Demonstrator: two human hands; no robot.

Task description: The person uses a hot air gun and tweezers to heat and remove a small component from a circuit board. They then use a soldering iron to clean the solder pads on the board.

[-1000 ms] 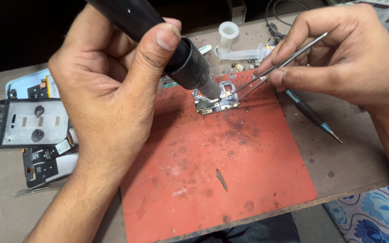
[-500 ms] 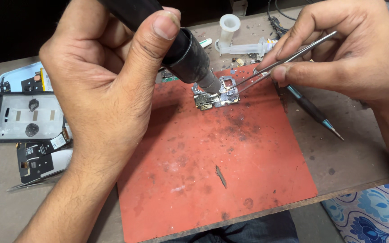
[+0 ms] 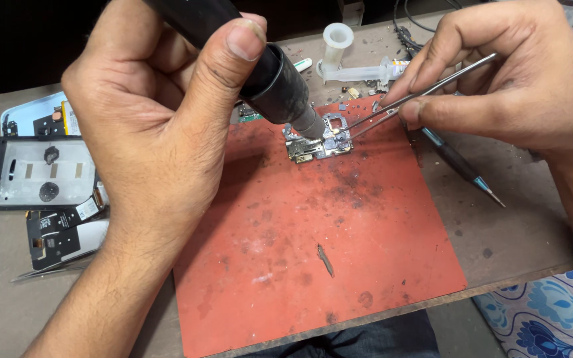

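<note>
Left hand: closed around black hot-air nozzle, axis slanting down-right onto circuit board.
Right hand: pinching tweezers, tips pointing left at board.

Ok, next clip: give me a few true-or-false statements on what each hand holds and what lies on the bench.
1. The left hand holds a black hot-air tool with its nozzle at the small circuit board. True.
2. The right hand holds a screwdriver. False: it holds metal tweezers whose tips reach the board.
3. The board lies on a red mat. True.
4. The opened phone lies right of the mat. False: it lies left of it, beside the left wrist.
5. A clear syringe lies beyond the mat. True.
</note>
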